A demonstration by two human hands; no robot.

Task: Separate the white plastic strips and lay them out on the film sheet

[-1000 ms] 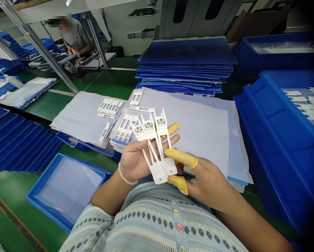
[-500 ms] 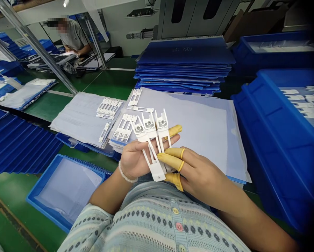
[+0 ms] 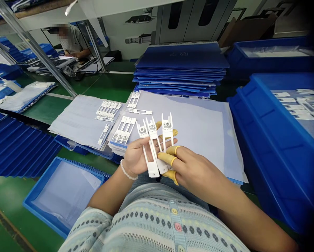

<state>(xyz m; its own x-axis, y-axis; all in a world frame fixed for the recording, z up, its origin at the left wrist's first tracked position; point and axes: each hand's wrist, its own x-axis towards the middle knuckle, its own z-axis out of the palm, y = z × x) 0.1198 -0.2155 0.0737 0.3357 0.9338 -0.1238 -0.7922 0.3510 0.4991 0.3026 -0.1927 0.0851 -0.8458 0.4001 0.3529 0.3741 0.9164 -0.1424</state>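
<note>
Head view finds three frames (image 3: pixel 153 135) at the near edge of the sheet (image 3: pixel 199 120), cradled in the curled left hand (image 3: pixel 136 156), right hand (image 3: pixel 191 166) pinching at least one low down, step judged as separating, next move likely requiring steady left support.

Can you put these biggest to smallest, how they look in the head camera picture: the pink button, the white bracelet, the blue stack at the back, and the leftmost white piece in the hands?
1. Blue stack
2. Leftmost white piece
3. White bracelet
4. Pink button
</note>
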